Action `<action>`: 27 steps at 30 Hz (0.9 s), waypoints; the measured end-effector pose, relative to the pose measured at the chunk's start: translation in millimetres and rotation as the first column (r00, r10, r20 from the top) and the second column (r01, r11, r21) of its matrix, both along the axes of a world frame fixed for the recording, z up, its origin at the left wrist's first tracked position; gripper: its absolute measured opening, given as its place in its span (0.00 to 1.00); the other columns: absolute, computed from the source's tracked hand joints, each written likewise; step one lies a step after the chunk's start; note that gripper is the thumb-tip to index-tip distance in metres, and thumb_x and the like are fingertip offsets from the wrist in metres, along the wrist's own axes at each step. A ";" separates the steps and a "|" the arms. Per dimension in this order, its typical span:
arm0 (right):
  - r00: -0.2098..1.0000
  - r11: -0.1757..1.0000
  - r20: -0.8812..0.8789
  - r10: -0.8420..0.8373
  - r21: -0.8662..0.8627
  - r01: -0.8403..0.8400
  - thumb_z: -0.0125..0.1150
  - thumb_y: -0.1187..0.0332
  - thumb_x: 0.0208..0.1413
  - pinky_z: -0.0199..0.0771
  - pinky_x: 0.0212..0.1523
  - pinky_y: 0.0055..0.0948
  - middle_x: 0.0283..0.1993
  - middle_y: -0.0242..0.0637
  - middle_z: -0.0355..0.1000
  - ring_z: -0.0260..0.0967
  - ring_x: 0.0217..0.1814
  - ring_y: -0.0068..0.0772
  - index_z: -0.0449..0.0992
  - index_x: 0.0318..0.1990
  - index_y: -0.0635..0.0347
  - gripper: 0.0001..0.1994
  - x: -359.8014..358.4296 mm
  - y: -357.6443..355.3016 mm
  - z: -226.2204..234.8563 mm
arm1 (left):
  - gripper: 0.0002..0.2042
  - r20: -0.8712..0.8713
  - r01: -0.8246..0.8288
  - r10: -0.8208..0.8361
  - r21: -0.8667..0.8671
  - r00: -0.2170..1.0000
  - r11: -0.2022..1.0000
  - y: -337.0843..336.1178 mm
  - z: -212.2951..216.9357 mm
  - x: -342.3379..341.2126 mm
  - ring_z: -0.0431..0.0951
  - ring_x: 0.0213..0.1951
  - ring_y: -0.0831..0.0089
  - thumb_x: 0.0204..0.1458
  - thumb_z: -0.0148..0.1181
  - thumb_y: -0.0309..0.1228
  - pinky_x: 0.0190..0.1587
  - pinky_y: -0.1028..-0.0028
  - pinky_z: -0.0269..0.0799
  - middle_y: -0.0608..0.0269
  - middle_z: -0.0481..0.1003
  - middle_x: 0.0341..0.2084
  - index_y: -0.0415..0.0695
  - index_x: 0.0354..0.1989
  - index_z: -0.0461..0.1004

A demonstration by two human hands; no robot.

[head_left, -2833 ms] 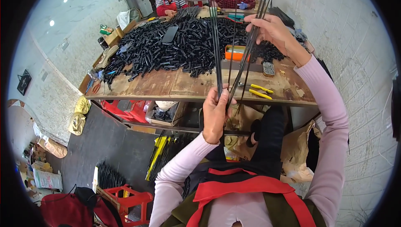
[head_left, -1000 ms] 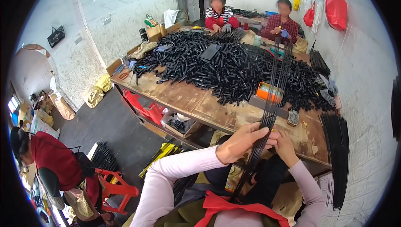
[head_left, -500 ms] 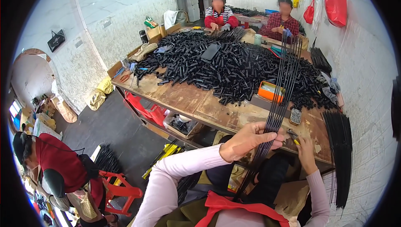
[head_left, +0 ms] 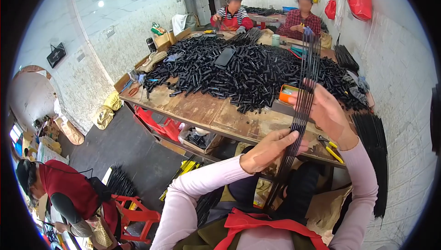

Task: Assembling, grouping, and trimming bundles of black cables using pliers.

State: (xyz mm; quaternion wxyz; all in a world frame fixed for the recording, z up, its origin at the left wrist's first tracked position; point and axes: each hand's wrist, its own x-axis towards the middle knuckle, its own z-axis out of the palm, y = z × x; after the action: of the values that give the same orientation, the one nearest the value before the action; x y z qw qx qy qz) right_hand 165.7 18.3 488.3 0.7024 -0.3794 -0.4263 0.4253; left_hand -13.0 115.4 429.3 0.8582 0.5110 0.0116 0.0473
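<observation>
A bundle of long thin black rods (head_left: pixel 299 120) stands upright in front of me, its lower ends running down toward my lap. My left hand (head_left: pixel 271 151) is closed round the bundle at its middle, thumb across the front. Higher up, my right hand (head_left: pixel 328 112) lies against the rods with its fingers stretched out, some of them partly behind the rods. A pair of pliers with yellow handles (head_left: pixel 331 150) lies on the table's near edge, below my right hand.
A large heap of short black tubes (head_left: pixel 220 73) covers the wooden table (head_left: pixel 193 107), with a phone (head_left: pixel 225 57) on top. An orange box (head_left: pixel 288 93) stands behind the rods. More black rods (head_left: pixel 371 144) hang over the right edge. Two people sit opposite; another bends at lower left beside a red stool (head_left: pixel 138 215).
My right hand has let go of the pliers, now on the table, and moved up to the rods. The left hand keeps its hold. The whole view has shifted slightly.
</observation>
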 end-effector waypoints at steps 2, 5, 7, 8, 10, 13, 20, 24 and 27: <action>0.993 0.987 0.012 0.113 -0.112 -0.111 0.47 0.63 0.68 0.68 0.63 0.43 0.58 0.51 0.69 0.68 0.61 0.46 0.61 0.62 0.67 0.21 -7.8 0.3 0.7 | 0.20 0.001 0.024 -0.024 -0.039 1.000 0.999 4.3 -6.4 -4.0 0.75 0.54 0.63 0.67 0.44 0.37 0.59 0.66 0.71 0.50 0.73 0.52 0.33 0.59 0.64; 0.983 0.957 -0.010 0.184 -0.226 -0.182 0.48 0.64 0.67 0.68 0.63 0.43 0.59 0.52 0.68 0.68 0.62 0.46 0.63 0.60 0.71 0.21 -12.7 -5.5 0.8 | 0.22 -0.001 0.046 -0.046 -0.050 0.999 0.998 7.4 -7.9 -4.8 0.74 0.56 0.62 0.68 0.42 0.38 0.59 0.65 0.71 0.48 0.72 0.54 0.31 0.60 0.63; 0.986 0.962 -0.037 0.160 -0.218 -0.165 0.48 0.65 0.67 0.67 0.64 0.43 0.59 0.53 0.68 0.67 0.62 0.47 0.63 0.60 0.74 0.21 -14.0 -6.1 3.6 | 0.22 -0.006 0.051 -0.051 -0.024 0.999 0.998 6.9 -5.9 -2.1 0.74 0.56 0.61 0.68 0.42 0.37 0.59 0.66 0.71 0.48 0.71 0.54 0.31 0.60 0.62; 0.990 0.965 -0.030 0.138 -0.219 -0.141 0.48 0.66 0.67 0.67 0.64 0.44 0.59 0.53 0.68 0.67 0.62 0.47 0.63 0.60 0.74 0.21 -12.7 -5.3 6.1 | 0.21 -0.005 0.042 -0.042 0.000 0.999 0.999 5.2 -5.0 0.4 0.75 0.54 0.64 0.68 0.42 0.38 0.57 0.68 0.72 0.49 0.73 0.52 0.31 0.58 0.64; 0.994 0.971 -0.040 0.106 -0.211 -0.112 0.49 0.67 0.67 0.67 0.65 0.44 0.59 0.53 0.68 0.67 0.63 0.47 0.63 0.60 0.74 0.20 -13.5 -5.4 4.8 | 0.21 -0.003 0.038 -0.037 0.022 0.999 0.999 2.0 -4.8 0.2 0.77 0.51 0.66 0.68 0.42 0.38 0.55 0.70 0.73 0.50 0.74 0.50 0.32 0.57 0.65; 0.990 0.964 -0.082 0.111 -0.232 -0.128 0.49 0.67 0.67 0.68 0.64 0.44 0.59 0.53 0.68 0.67 0.63 0.47 0.63 0.59 0.75 0.20 -20.8 -7.0 1.0 | 0.20 -0.008 0.033 -0.033 -0.007 0.999 0.999 1.9 -5.6 -4.0 0.77 0.51 0.68 0.68 0.42 0.38 0.54 0.71 0.73 0.51 0.74 0.50 0.32 0.57 0.65; 0.989 0.957 -0.072 0.128 -0.251 -0.143 0.49 0.66 0.67 0.69 0.63 0.44 0.58 0.52 0.68 0.69 0.61 0.46 0.63 0.59 0.75 0.20 -18.7 -7.8 0.0 | 0.22 0.003 0.067 -0.067 -0.058 0.998 0.996 2.4 -7.4 -6.1 0.73 0.56 0.62 0.67 0.44 0.38 0.59 0.65 0.71 0.48 0.72 0.53 0.31 0.60 0.62; 0.989 0.948 -0.064 0.136 -0.280 -0.149 0.49 0.66 0.67 0.70 0.62 0.42 0.57 0.52 0.69 0.69 0.60 0.45 0.64 0.59 0.74 0.20 -21.9 -11.3 1.3 | 0.23 0.005 0.083 -0.082 -0.061 0.997 0.995 1.7 -7.8 -7.7 0.73 0.56 0.61 0.67 0.44 0.40 0.60 0.64 0.70 0.47 0.71 0.53 0.31 0.60 0.62; 0.989 0.950 -0.063 0.132 -0.277 -0.144 0.48 0.66 0.67 0.70 0.62 0.42 0.56 0.52 0.70 0.69 0.60 0.45 0.64 0.58 0.74 0.20 -23.1 -10.4 0.9 | 0.23 0.018 0.075 -0.074 -0.075 0.997 0.994 1.8 -9.5 -7.7 0.73 0.56 0.60 0.67 0.44 0.40 0.60 0.63 0.70 0.46 0.71 0.53 0.30 0.60 0.62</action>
State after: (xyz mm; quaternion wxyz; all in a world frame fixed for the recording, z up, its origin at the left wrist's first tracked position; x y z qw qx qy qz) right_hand 142.6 8.0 489.2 0.6192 -0.4351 -0.3714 0.5379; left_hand -20.7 117.1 419.8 0.8782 0.4778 -0.0123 0.0188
